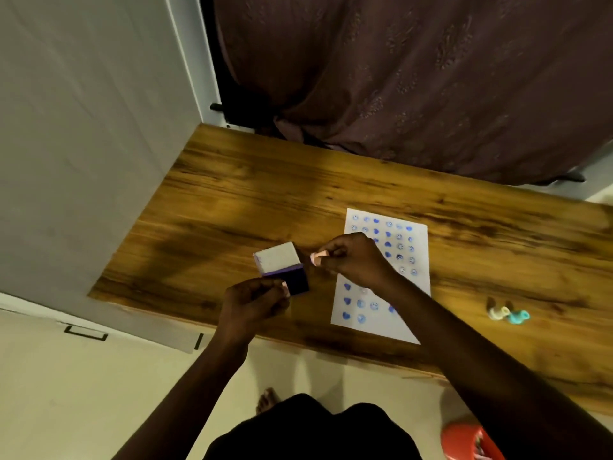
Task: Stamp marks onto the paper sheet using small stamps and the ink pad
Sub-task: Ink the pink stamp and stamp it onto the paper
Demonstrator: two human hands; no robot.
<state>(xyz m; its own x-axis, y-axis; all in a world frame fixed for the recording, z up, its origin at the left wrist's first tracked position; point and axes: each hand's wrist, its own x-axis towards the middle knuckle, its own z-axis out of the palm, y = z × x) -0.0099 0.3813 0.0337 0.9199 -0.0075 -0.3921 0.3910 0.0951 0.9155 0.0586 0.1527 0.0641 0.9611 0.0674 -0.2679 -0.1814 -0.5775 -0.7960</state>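
Pink stamp [317,257] pinched in right hand [356,260], face turned toward open ink pad [296,282] steadied by left hand [253,305], just left of paper sheet [418,260] on wooden table [232,194]. Inking step, apparently; next, press onto pad, then onto bare paper.

Left hand [253,305] grips open ink pad [284,269]; right hand [353,260] pinches pink stamp [319,257] beside stamped paper sheet [384,277].
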